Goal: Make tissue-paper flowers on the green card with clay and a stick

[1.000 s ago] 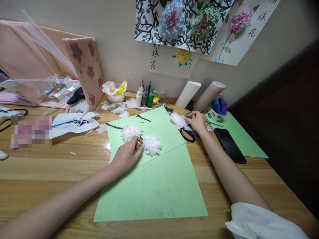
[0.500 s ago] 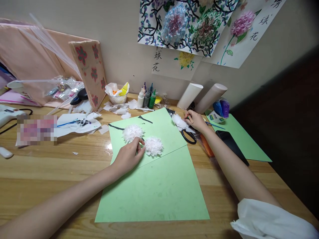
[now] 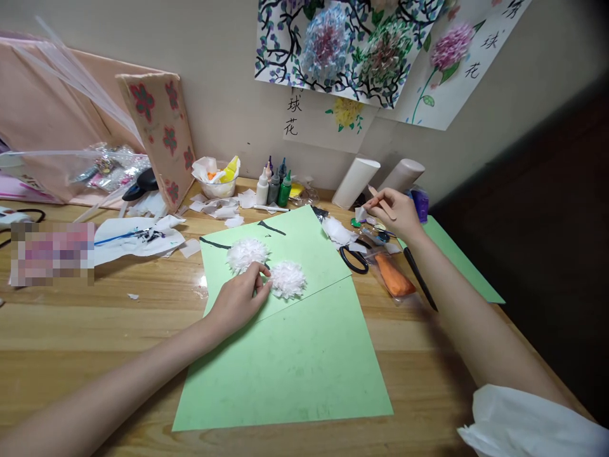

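Observation:
Two white ruffled paper flowers, a left one (image 3: 247, 254) and a right one (image 3: 288, 279), sit on a green sheet (image 3: 304, 231) bearing short black painted strokes. My left hand (image 3: 240, 295) rests on that sheet beside the flowers, its fingers bent and slightly apart, fingertips against their near edges; I see nothing gripped in it. Over the clutter at the right, my right hand (image 3: 399, 212) is raised, closed around a thin wooden stick (image 3: 387, 211). A small white paper scrap (image 3: 361, 214) shows at its fingertips; whether it is held I cannot tell.
Under the flower sheet lies another green sheet (image 3: 295, 368). Black-handled scissors (image 3: 354, 260), white paper pieces (image 3: 339, 231) and a bagged orange lump (image 3: 394, 276) lie to the right. Paint bottles (image 3: 274, 189) and a tissue-lined bowl (image 3: 219, 184) stand near the wall.
My right hand has lifted and moved right, away from the white paper pieces, uncovering small items and more of the orange lump. My left hand stays by the flowers. The view has shifted slightly.

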`<state>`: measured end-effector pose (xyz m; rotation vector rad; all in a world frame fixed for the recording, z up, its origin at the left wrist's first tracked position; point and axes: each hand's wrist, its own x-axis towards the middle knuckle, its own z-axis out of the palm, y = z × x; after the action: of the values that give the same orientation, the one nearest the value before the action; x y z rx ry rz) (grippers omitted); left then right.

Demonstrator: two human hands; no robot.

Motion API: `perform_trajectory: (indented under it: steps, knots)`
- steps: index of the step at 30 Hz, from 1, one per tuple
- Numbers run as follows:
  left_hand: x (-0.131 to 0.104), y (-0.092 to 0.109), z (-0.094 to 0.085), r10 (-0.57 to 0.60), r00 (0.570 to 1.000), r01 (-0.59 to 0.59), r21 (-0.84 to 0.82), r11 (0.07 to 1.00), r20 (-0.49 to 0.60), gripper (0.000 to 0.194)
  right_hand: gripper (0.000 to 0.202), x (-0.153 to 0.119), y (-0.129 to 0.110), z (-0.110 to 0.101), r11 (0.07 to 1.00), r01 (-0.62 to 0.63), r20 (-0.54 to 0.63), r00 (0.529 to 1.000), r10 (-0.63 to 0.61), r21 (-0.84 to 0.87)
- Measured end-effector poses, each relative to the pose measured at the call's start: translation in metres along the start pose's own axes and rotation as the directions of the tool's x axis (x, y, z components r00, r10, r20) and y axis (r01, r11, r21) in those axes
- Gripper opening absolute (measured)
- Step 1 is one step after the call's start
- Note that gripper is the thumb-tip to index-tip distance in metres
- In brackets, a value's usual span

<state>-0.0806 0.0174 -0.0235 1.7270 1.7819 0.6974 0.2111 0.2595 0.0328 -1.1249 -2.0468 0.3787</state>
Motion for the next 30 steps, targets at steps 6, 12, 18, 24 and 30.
perform_trajectory:
  steps: [6,12,18,24,30]
  knots:
    - [0.001,0.001,-0.001,0.0,1.0,0.0,0.001,1.0,0.002,0.017,0.021,-0.001,-0.016,-0.015,0.988,-0.081,0.015,0.997,0.079,0.133]
    - [0.0,0.002,-0.001,-0.004,1.0,0.004,0.005,1.0,0.004,0.017,0.024,-0.014,-0.031,-0.014,0.974,-0.104,0.157,0.985,0.072,0.202]
    - [0.001,0.002,-0.001,0.0,1.0,0.0,0.016,1.0,-0.006,0.019,0.021,-0.034,-0.013,-0.011,0.97,-0.03,0.174,0.982,0.073,-0.241]
    - [0.002,0.0,-0.001,-0.006,1.0,0.006,0.022,1.0,0.002,0.021,0.017,-0.053,0.024,-0.01,0.934,-0.069,0.078,0.992,0.102,-0.351]
    - [0.003,0.0,-0.002,-0.023,1.0,0.022,0.04,0.999,0.009,0.024,0.011,-0.047,0.024,-0.024,0.946,-0.131,-0.099,0.989,0.106,-0.296]
